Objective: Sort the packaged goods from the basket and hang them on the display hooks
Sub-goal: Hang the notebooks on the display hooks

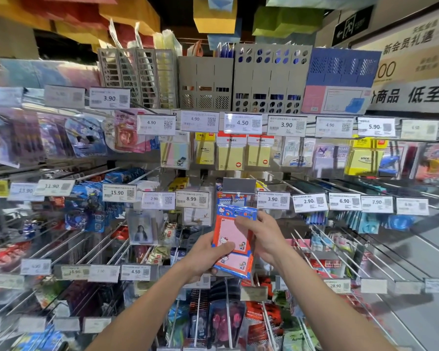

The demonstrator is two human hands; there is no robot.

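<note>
Both forearms reach up from the bottom of my view, and between them I hold a Hello Kitty packet (232,240) in front of the middle row of the display rack (322,239). The packet is a flat, oblong pack with a red and blue border and pink panels. Its long axis runs nearly upright, leaning only a little, with the blue header end pointing up and the printed face turned toward me.

My left hand (208,252) grips the lower left part: the thumb lies across the front near the cat figure and the fingers curl behind, out of sight. My right hand (262,236) clamps the upper right edge, with a fingertip pressed on the pink panel and the rest wrapped round the side. Neither hand is slack; both are closed firmly on the pack.

Just above the header hangs a matching pack (228,198) under a grey label holder (238,185), between the 8.99 tag (192,198) and the 3.90 tag (273,199). I cannot tell whether my packet's header touches that hanging pack or its hook. Yellow sticky notes (230,154) hang on the row above.
</note>
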